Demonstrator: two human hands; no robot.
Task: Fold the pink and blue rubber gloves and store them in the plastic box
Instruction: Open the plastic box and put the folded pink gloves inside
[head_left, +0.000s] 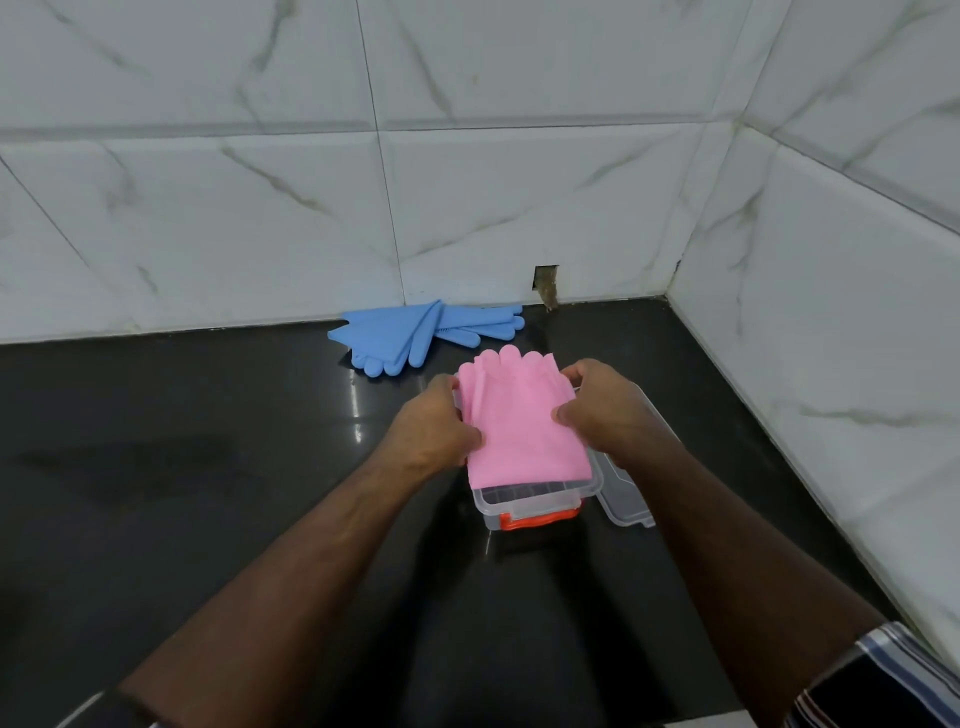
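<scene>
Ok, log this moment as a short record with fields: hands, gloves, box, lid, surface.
hands: left hand and right hand each grip a side of the pink gloves
pink gloves: folded, held over the open box
blue gloves: lying unfolded on the counter by the wall
box: clear plastic, orange latch at the near end
lid: off, lying to the right of the box
surface: dark glossy counter

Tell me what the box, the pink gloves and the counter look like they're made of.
Box: clear hard plastic, since you can see through its walls; its latch looks like orange plastic. Pink gloves: soft, matte, bending in a fold, probably rubber or silicone. Counter: black and polished, with glossy reflections, likely stone, though the pictures can't settle that.
</scene>
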